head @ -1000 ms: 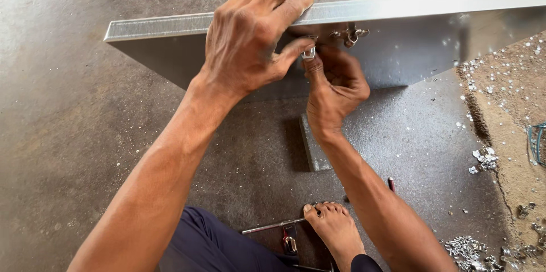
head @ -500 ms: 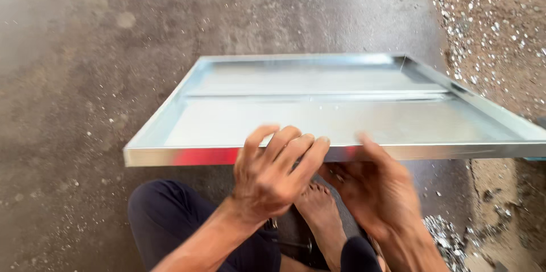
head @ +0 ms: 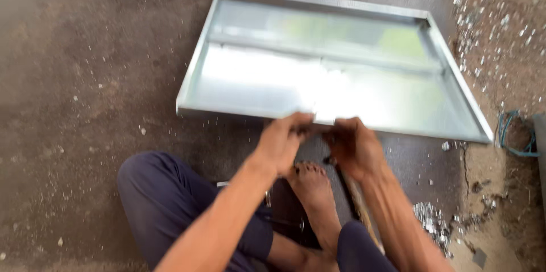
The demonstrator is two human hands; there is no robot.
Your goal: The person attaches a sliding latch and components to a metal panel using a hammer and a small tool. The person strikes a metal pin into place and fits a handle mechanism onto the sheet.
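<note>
A large shallow sheet-metal tray (head: 250, 73) with folded-up rims lies tilted over a dark concrete floor, its open side up. Both my hands are at the middle of its near rim. My left hand (head: 282, 141) is curled around the rim edge. Close beside it, my right hand (head: 354, 146) also grips the rim, fingers closed. The picture is blurred, so any small part between my fingers cannot be made out. My bare foot (head: 311, 187) rests on the floor just below the hands.
A hammer-like tool with a wooden handle (head: 359, 204) lies by my right forearm. Metal shavings (head: 431, 221) are heaped at the right. A blue cord (head: 509, 130) lies at the right edge. Sandy ground with white chips runs along the right.
The tray has swung from standing on edge to lying nearly flat with its inside facing up. My hands have stayed together on the near rim as the view pulled back.
</note>
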